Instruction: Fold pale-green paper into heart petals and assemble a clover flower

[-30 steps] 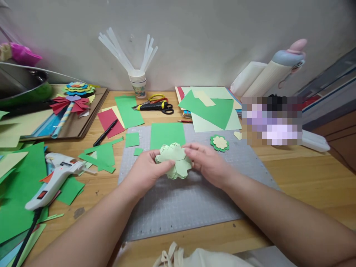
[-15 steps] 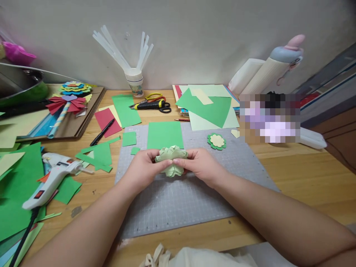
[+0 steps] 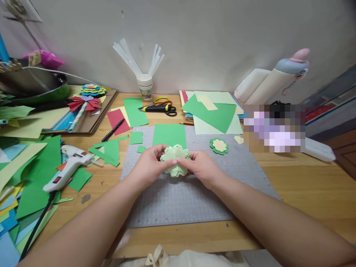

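Observation:
A pale green folded paper flower point(image 3: 175, 160) is held between both hands just above the grey cutting mat point(image 3: 194, 193). My left hand point(image 3: 148, 165) pinches its left side, thumb on top. My right hand point(image 3: 200, 167) pinches its right side, thumb near the middle. A green paper rectangle point(image 3: 169, 135) lies on the mat just behind the flower. A small green and cream paper flower point(image 3: 219, 145) lies on the mat to the right.
A white glue gun point(image 3: 68, 167) with its cord lies left among green paper scraps point(image 3: 108, 150). Scissors and a cutter point(image 3: 160, 106), a black pen point(image 3: 112, 130), a cup of glue sticks point(image 3: 145, 89), stacked sheets point(image 3: 214, 111), and finished paper flowers point(image 3: 85, 101) stand around.
Both hands have closed in on the paper flower and pressed it more compactly. The camera view has shifted slightly, showing more of the left side.

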`<state>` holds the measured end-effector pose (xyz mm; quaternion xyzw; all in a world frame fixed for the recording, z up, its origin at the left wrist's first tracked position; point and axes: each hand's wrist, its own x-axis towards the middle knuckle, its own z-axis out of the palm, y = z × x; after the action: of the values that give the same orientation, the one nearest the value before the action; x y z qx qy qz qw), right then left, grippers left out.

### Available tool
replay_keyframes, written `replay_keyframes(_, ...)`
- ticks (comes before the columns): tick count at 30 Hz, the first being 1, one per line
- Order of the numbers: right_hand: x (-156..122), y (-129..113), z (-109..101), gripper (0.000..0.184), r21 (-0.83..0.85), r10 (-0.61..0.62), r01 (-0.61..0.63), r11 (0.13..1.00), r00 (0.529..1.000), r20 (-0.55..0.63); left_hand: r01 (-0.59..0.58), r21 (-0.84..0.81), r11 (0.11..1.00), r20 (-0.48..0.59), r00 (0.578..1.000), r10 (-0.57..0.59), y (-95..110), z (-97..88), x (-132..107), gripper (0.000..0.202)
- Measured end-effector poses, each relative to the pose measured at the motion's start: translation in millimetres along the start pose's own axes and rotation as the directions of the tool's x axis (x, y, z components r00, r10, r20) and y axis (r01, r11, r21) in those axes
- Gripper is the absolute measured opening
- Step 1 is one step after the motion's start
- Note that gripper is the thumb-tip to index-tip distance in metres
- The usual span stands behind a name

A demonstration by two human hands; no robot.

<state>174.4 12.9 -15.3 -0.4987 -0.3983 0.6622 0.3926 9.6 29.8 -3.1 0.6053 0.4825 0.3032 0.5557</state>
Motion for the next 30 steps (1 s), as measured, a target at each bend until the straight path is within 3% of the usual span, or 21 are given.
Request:
replay_keyframes(3, 3, 1, -2, 0.027, 0.074, 0.008, -0.008, 0.997, 1.0, 0.003, 0.003, 0.141, 0.99, -0.095, 0.995, 0.01, 7, -19.5, 3, 0.052)
replay_keyframes(6, 8, 1, -8, 0.028, 0.173, -0.003, 0.006, 0.985, 1.0, -0.014, 0.062, 0.351, 0.934, -0.272, 0.961, 0.039, 12, -58.7, 8, 0.044)
replay_keyframes(10, 14, 0, -14, 0.024, 0.281, -0.029, 0.043, 0.959, 0.998, -0.054, 0.177, 0.577, 0.797, -0.263, 0.965, -0.024, 6, -96.4, 14, 0.023)
replay_keyframes(15, 15, -1, -15, 0.022, 0.326, -0.042, 0.058, 0.943, 0.998, -0.055, 0.16, 0.697, 0.699, -0.186, 0.982, -0.038, -9, -96.2, 21, 0.02)
replay_keyframes(20, 15, -1, -14, 0.021, 0.334, -0.048, 0.06, 0.941, 0.998, -0.043, 0.165, 0.736, 0.657, -0.152, 0.985, -0.076, -9, -94.2, 25, 0.015)
replay_keyframes(25, 14, 0, -15, 0.022, 0.332, -0.051, 0.057, 0.942, 0.998, -0.027, 0.189, 0.729, 0.658, -0.193, 0.979, -0.067, -7, -93.5, 27, 0.031)
replay_keyframes(30, 13, 1, -15, 0.023, 0.325, -0.052, 0.054, 0.944, 0.999, -0.016, 0.246, 0.695, 0.676, -0.283, 0.957, -0.057, 5, -95.0, 16, 0.017)
